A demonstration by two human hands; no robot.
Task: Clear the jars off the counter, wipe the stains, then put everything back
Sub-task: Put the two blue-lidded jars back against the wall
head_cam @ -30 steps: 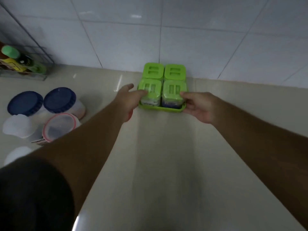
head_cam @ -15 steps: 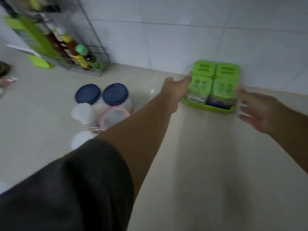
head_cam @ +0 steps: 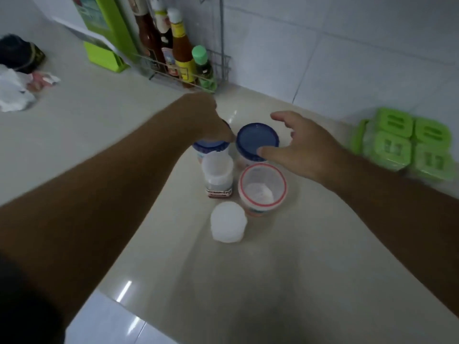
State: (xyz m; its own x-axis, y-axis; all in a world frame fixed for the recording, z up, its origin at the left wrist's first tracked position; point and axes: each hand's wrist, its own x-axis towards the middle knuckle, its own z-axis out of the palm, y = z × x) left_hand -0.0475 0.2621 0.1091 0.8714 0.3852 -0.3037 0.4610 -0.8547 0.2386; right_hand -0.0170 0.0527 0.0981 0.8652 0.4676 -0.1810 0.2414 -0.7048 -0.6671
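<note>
A: Start wide. Where does the cluster of jars sit on the counter [head_cam: 273,281]?

B: Mid-counter, out from the tiled wall, with the green spice-box set [head_cam: 407,147] well apart to the right against the wall and the wire rack of bottles [head_cam: 183,63] at the far left. The two blue-lidded jars are the far pair; the red-rimmed tub [head_cam: 262,186], the small clear jar [head_cam: 218,176] and a white-capped one [head_cam: 227,222] stand nearer.

A: Which hand is on what?

B: The left hand [head_cam: 206,120] comes down from above over the left blue-lidded jar [head_cam: 211,146], fingers curled round its lid; it looks like a grip, though blur keeps me from being sure. The right hand [head_cam: 305,150] is spread wide beside the right blue-lidded jar [head_cam: 257,141], thumb touching the lid's near edge, the other fingers arched past its far side and not yet closed.

A: So each jar sits right under its own hand?

B: Yes, both upright, axes vertical, so I judge a straight lift suits each.

A: Surfaces?

B: Ribbed, matte blue screw lids on cloudy plastic bodies; the counter is glossy and pale, so probably slippery.
</note>
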